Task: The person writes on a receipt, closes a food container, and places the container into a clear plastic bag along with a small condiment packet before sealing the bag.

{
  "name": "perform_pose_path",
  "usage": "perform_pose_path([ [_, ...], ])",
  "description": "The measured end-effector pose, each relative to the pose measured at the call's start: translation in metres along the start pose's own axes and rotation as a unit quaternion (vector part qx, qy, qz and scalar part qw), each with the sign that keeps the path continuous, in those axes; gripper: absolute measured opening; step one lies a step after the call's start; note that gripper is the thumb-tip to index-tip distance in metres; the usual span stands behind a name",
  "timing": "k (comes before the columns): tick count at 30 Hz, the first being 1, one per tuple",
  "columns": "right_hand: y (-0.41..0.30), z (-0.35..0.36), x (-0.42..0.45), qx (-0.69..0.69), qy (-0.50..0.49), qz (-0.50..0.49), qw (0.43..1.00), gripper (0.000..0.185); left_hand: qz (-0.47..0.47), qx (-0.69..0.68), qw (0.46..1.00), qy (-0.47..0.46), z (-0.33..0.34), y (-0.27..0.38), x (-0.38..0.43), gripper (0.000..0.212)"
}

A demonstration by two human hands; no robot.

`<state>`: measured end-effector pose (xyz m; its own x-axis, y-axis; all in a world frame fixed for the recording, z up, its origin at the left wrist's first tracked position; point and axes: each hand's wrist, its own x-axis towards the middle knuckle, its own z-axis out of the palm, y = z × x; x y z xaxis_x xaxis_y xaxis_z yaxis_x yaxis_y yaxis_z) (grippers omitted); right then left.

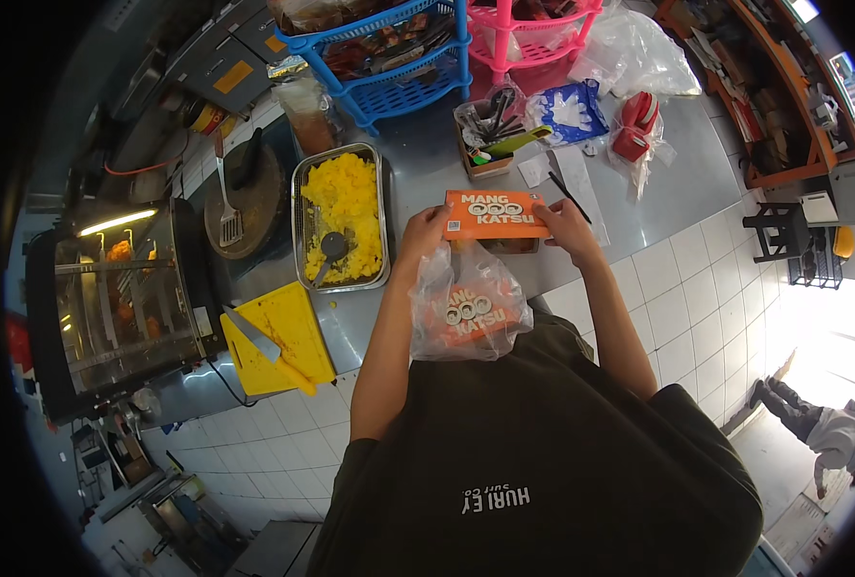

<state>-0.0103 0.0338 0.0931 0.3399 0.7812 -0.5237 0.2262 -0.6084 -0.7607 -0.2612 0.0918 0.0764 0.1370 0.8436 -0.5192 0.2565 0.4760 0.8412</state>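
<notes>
Both my hands hold an orange printed paperboard food box or its lid flap by its ends, near the steel table's edge. My left hand (425,232) grips one end of the orange paperboard (496,214), and my right hand (570,227) grips the other. Part of a brown box (518,246) shows beneath it. A clear plastic bag (471,306) with another orange printed box inside hangs below my left hand, in front of my shirt; whether a finger hooks its handles is unclear.
Left of me are a steel tray (386,245) of yellow food with a scoop, a yellow cutting board (254,368) with a knife (254,335), and a lit display warmer (128,303). Farther back stand a blue rack (399,94), a utensil box (491,169) and a red tape dispenser (636,126).
</notes>
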Motion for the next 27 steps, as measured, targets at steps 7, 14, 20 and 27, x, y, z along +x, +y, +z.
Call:
perform_pose_path([
  [7,0.023,0.03,-0.006,-0.132,0.077,-0.148,0.977,0.034,0.19,0.131,0.96,0.156,0.016,-0.061,0.011,0.042],
  [14,0.046,0.041,-0.003,-0.203,0.134,-0.325,0.914,0.041,0.356,0.32,0.867,0.137,0.019,-0.052,0.001,0.036],
  [20,0.018,0.008,0.001,-0.49,-0.061,-0.504,0.709,0.062,0.526,0.675,0.516,-0.024,-0.024,-0.042,0.023,0.079],
  [27,0.034,0.001,0.019,-0.441,-0.098,-0.538,0.712,0.053,0.486,0.642,0.581,-0.122,-0.016,-0.022,0.016,0.068],
])
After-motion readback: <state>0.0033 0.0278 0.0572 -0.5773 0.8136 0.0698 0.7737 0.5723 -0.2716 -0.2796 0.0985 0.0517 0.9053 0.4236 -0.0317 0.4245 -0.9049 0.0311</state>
